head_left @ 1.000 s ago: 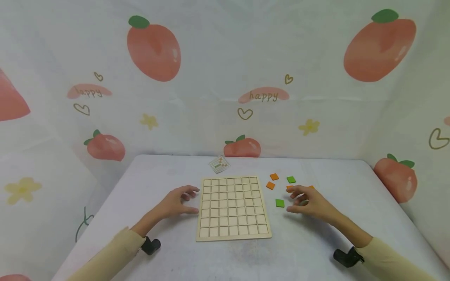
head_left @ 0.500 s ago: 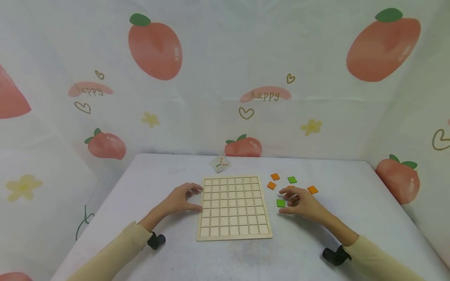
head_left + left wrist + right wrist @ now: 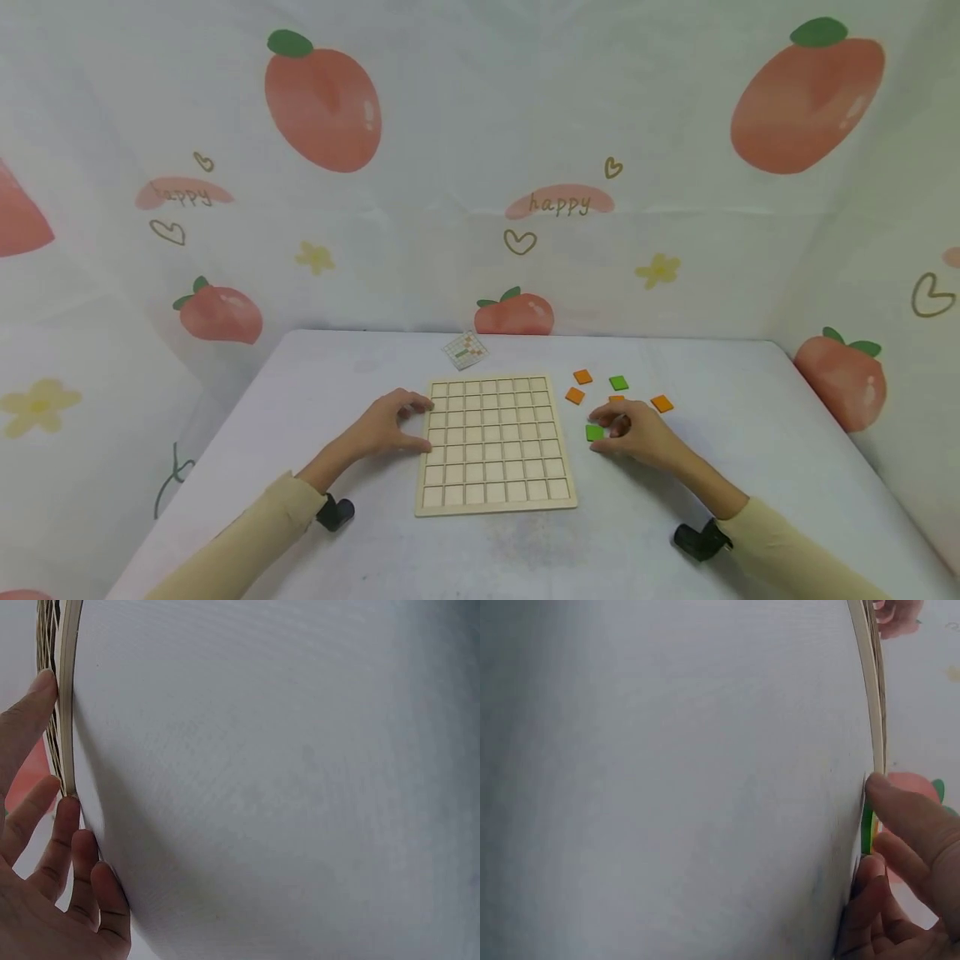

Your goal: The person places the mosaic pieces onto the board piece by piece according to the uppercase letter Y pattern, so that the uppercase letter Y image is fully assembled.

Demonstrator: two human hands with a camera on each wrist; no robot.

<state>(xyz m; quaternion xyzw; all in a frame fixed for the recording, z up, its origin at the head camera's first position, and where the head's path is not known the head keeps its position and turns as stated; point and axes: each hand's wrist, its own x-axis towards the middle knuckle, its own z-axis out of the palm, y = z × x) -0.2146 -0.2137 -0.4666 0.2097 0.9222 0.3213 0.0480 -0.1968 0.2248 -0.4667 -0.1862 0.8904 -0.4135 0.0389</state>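
A pale wooden grid board [image 3: 495, 506] lies flat on the white table. My left hand [image 3: 382, 425] rests at the board's left edge, thumb and index finger touching its rim. In the left wrist view the fingers of the left hand [image 3: 56, 877] spread along the edge, loosely bent. My right hand [image 3: 637, 432] is to the right of the board, curled round a green square tile [image 3: 594, 432]. Its thumb and fingertips stand at opposite ends of the tile. The right wrist view shows the green tile [image 3: 867, 829] edge-on between thumb and fingers of the right hand [image 3: 915, 847].
Beyond my right hand lie several orange tiles [image 3: 582, 377] and another green tile [image 3: 618, 382]. One orange tile [image 3: 616, 398] is partly covered by the right hand. A small printed grid card [image 3: 465, 350] lies behind the board. A fruit-patterned cloth [image 3: 420, 208] hangs behind the table.
My right hand has moved left to the near green tile, and its thumb and fingers have drawn closer together round it. The left hand has shifted right onto the board's edge.
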